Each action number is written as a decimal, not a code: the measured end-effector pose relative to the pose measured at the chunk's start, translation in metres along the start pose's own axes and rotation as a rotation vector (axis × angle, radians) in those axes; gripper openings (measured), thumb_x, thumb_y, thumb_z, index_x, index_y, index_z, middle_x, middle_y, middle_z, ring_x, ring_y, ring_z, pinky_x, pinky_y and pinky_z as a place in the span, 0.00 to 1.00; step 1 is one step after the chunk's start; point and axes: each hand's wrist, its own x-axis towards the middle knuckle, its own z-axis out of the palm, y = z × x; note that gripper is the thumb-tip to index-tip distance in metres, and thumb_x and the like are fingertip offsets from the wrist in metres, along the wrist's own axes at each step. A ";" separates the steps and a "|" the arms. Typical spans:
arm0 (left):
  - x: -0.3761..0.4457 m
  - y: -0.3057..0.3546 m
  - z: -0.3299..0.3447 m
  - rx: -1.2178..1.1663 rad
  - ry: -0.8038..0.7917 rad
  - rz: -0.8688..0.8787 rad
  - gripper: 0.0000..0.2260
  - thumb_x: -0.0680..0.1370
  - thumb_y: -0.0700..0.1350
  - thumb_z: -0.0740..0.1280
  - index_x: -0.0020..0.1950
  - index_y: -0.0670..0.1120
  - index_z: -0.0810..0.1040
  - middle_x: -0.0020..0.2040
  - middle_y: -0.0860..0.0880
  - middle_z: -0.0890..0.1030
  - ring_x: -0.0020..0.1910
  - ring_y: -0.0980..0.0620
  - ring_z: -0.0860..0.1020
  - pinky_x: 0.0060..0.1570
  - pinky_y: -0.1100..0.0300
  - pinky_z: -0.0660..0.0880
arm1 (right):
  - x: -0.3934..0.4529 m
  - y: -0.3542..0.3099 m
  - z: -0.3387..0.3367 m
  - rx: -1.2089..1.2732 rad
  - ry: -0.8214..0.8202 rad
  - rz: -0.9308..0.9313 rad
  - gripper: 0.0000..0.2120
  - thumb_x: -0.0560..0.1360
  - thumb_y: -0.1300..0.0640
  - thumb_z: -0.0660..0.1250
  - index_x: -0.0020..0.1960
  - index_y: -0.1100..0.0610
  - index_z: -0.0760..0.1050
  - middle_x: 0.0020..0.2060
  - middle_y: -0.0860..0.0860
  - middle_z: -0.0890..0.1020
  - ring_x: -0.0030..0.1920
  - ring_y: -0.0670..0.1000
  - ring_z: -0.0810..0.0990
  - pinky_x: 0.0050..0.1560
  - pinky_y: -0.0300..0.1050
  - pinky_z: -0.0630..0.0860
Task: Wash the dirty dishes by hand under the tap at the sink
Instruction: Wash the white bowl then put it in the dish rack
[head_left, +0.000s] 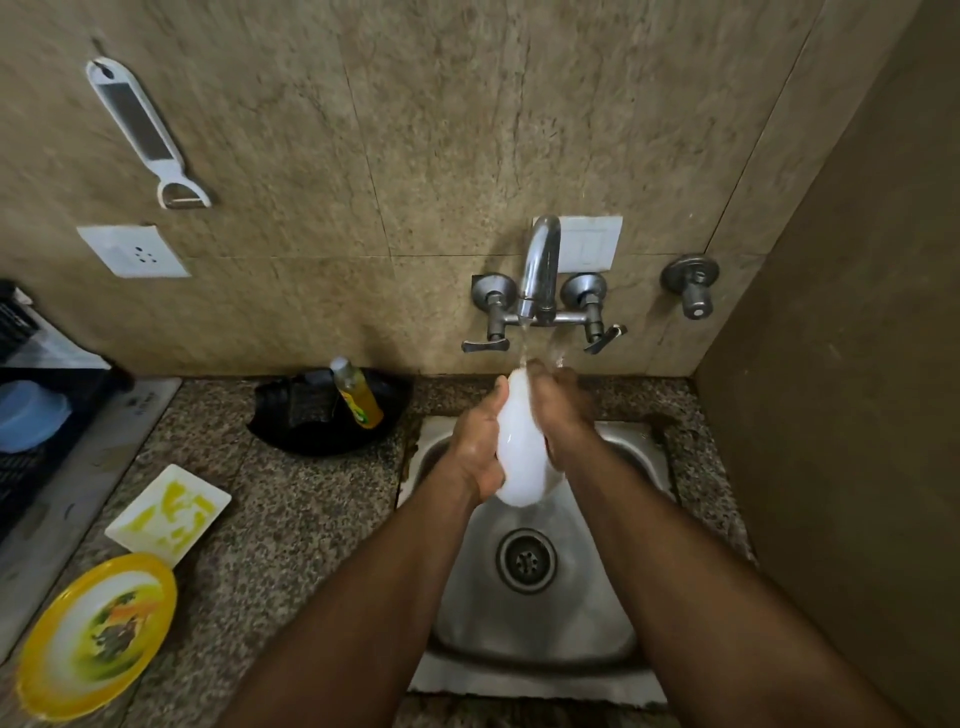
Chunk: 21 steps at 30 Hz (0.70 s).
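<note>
A white dish (521, 452) is held on edge over the steel sink (524, 613), under the water running from the chrome tap (540, 270). My left hand (478, 441) grips its left side and my right hand (563, 415) presses on its right side. On the counter at the left lie a white square plate (169, 512) smeared with yellow and a yellow-rimmed round plate (98, 636) with food remains.
A black tray (327, 415) behind the counter holds a scrubber and a yellow dish-soap bottle (358, 395). A black rack with a blue container (31, 415) stands at far left. A peeler (148, 137) hangs on the wall. A brown panel (841, 415) closes the right side.
</note>
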 end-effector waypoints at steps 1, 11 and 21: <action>0.002 0.003 0.001 0.023 0.029 0.014 0.34 0.68 0.70 0.74 0.66 0.49 0.84 0.63 0.36 0.83 0.62 0.32 0.82 0.64 0.32 0.75 | -0.007 0.002 0.002 -0.038 -0.007 -0.085 0.35 0.68 0.25 0.62 0.69 0.42 0.71 0.61 0.54 0.74 0.55 0.58 0.78 0.56 0.53 0.77; -0.005 0.033 0.011 0.030 -0.030 -0.017 0.26 0.79 0.62 0.68 0.66 0.43 0.83 0.60 0.36 0.85 0.59 0.34 0.83 0.63 0.33 0.77 | 0.002 0.016 -0.018 0.026 -0.127 -0.305 0.33 0.61 0.21 0.69 0.60 0.37 0.75 0.56 0.45 0.83 0.53 0.52 0.83 0.57 0.59 0.81; -0.015 0.008 -0.012 0.168 -0.108 0.050 0.11 0.82 0.49 0.70 0.58 0.44 0.84 0.52 0.42 0.88 0.52 0.41 0.85 0.61 0.41 0.79 | 0.012 0.035 -0.012 0.227 -0.068 0.081 0.36 0.58 0.21 0.67 0.52 0.48 0.83 0.48 0.51 0.86 0.49 0.57 0.85 0.57 0.59 0.81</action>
